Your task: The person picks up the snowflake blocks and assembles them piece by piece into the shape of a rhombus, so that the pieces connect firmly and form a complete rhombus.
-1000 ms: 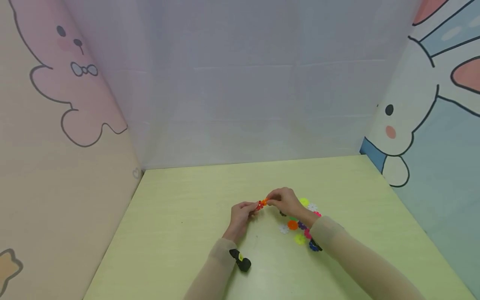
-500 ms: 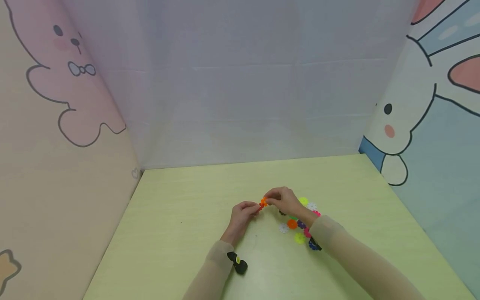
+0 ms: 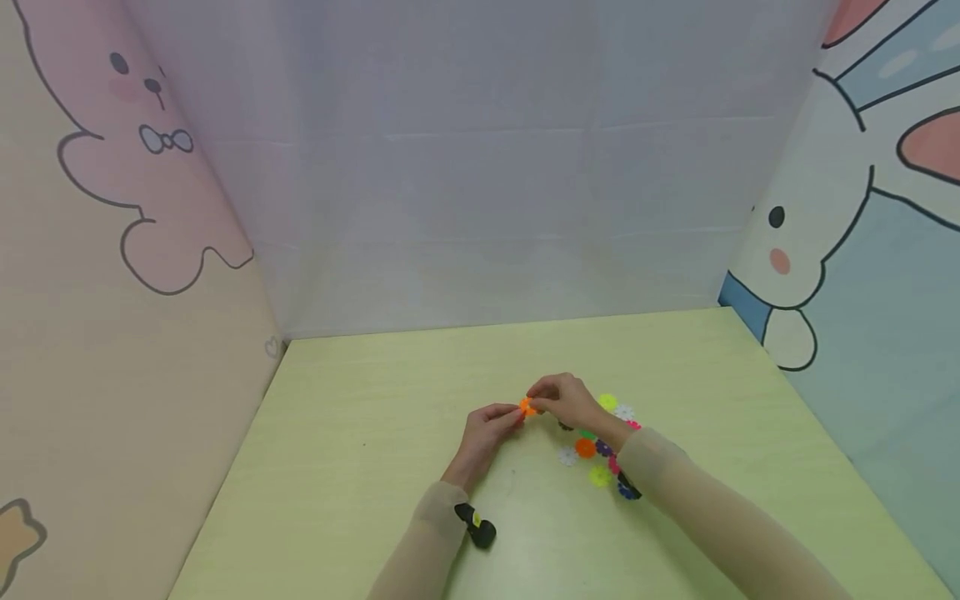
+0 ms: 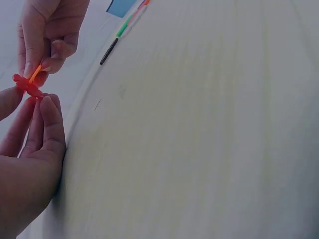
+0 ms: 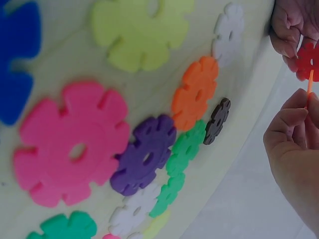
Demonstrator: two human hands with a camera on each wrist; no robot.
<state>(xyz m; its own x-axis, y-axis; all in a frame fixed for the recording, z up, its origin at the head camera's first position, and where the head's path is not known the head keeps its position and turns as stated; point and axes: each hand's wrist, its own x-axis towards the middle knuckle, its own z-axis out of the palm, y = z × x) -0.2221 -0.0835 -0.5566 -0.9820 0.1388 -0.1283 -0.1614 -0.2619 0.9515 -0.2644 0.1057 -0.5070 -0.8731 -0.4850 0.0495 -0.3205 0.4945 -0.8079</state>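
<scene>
A red notched plastic disc (image 5: 305, 56), flower-shaped with a hole in the middle, is pinched between the thumb and fingertips of my left hand (image 3: 482, 442). Thumb and fingers of my right hand (image 3: 572, 402) pinch an orange disc (image 3: 527, 407). In the left wrist view the orange disc (image 4: 35, 73) stands edge-on across the red one, meeting it at its rim. Both hands are close together above the far-middle part of the table, fingertips nearly meeting. The red disc is mostly hidden in the head view.
Several loose notched discs lie on the pale table (image 3: 352, 500) under and beside the right forearm, among them pink (image 5: 47, 144), purple (image 5: 132, 172), orange (image 5: 185, 107), black (image 5: 217, 122) and yellow (image 3: 600, 476). A plain curtain-like wall (image 3: 480, 208) rises behind the table.
The orange disc has turned from edge-on to facing the head camera, now covering most of the red one. My left hand has shifted slightly right; the right hand keeps its pinch.
</scene>
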